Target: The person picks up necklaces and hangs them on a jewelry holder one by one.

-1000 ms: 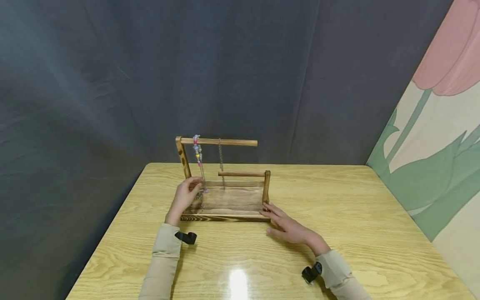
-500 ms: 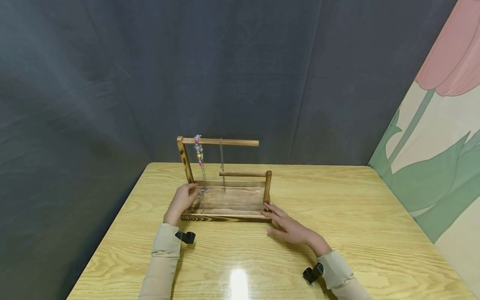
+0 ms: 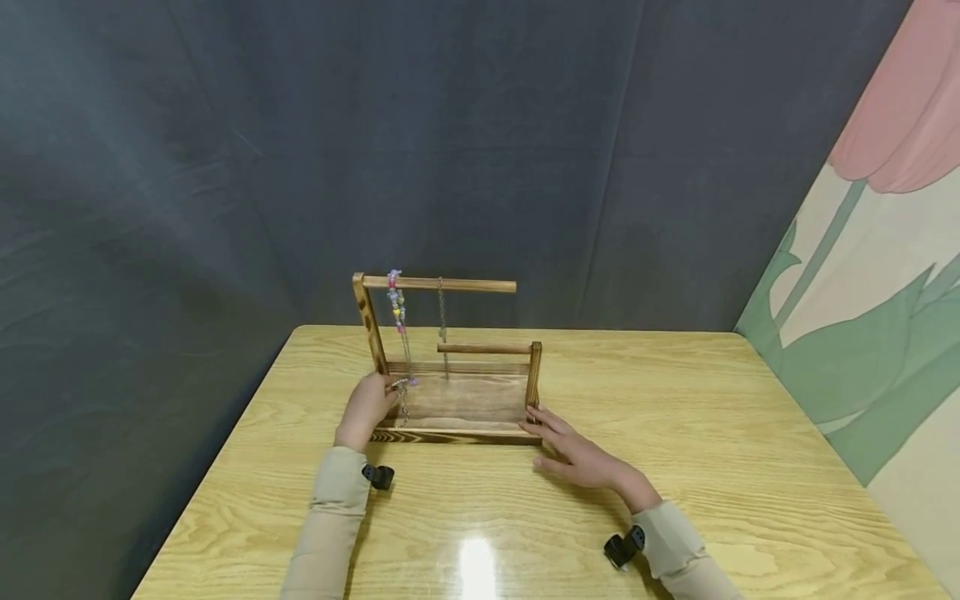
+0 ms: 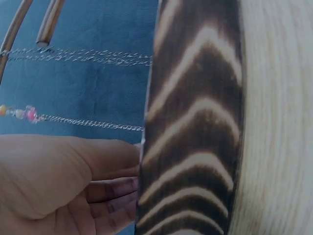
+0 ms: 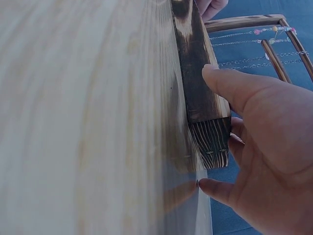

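A wooden jewellery stand (image 3: 465, 398) with a shallow tray and two bars occupies the table's far middle. From its upper bar hang a colourful beaded necklace (image 3: 396, 310) and a thin silver chain (image 3: 442, 310). My left hand (image 3: 365, 408) reaches over the tray's left end, fingertips beside a silver bracelet (image 3: 403, 408). The tray's front wall (image 4: 193, 122) hides those fingertips in the left wrist view, so whether they hold anything is unclear. My right hand (image 3: 577, 454) rests with extended fingers against the stand's right post (image 3: 533, 375). In the right wrist view, its thumb (image 5: 230, 83) overlaps the tray's front corner.
The wooden table (image 3: 675, 417) extends around the stand, with a glare spot near its front edge. A dark curtain (image 3: 487, 150) hangs behind and to the left. At right stands a wall (image 3: 885, 333) painted with a tulip.
My left hand has come down from beside the beaded necklace and reached further into the tray's left end, covering part of the bracelet. The right hand stays at the right post.
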Tool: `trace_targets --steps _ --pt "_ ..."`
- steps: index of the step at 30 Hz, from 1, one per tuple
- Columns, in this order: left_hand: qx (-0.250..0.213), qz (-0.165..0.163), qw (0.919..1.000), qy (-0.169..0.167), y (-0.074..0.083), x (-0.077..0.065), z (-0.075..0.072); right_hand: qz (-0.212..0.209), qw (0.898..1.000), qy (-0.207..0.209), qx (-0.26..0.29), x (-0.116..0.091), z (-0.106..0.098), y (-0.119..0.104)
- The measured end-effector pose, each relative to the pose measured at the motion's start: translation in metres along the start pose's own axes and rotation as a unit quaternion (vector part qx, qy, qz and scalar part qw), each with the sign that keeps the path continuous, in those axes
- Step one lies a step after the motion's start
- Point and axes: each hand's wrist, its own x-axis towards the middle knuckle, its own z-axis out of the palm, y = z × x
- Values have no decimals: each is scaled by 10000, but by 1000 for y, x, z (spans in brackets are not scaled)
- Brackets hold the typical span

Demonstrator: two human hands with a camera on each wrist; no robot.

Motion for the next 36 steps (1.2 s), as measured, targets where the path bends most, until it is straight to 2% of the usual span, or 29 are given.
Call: trace_targets --steps 4,9,13,20,36 --pt "495 121 9983 290 1 -1 5 20 10000 -73 -3 0 0 1" --pt "1183 274 9905 643 4 -1 11 73 10000 -41 30 0 1 2" --pt "1471 293 9857 769 7 -1 13 107 9999 -30 50 1 1 1" --pt "1559 265 9845 764 10 -1 15 116 9999 -70 63 2 -1 0" --pt "1673 405 9788 1109 7 0 21 165 9999 -30 12 1 -1 -2"
